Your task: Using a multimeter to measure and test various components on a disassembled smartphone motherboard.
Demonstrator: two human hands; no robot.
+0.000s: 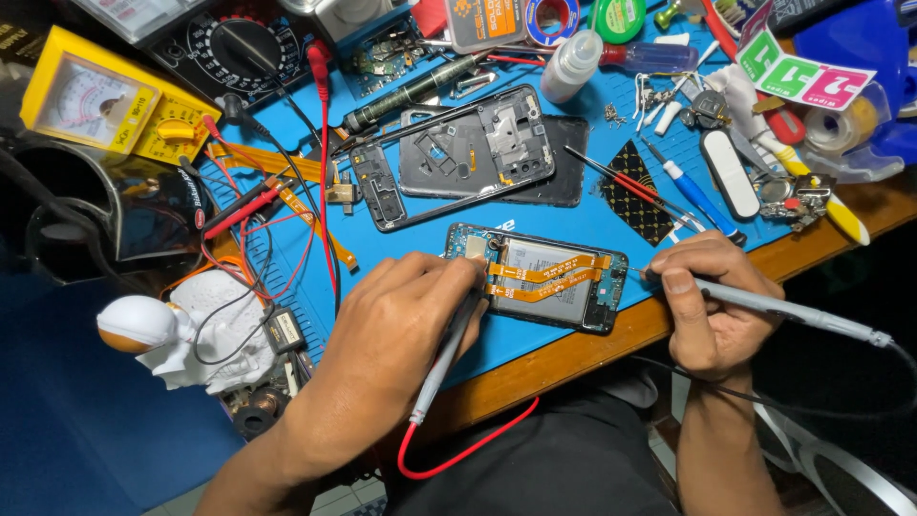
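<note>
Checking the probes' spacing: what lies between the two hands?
In the head view, the opened phone with orange flex cables lies between left hand and right hand.

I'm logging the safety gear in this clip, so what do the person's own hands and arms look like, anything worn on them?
Both are bare. The left hand and right hand wear no gloves, and no rings show. Both forearms are uncovered to the frame's edge, with no sleeves, watch or wrist strap in view. Fingernails are short and plain.

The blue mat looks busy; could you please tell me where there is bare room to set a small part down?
Bare blue mat lies along the near edge below the opened phone, between the left hand and right hand. The far side, around the black frame and bottles, is crowded.
</note>
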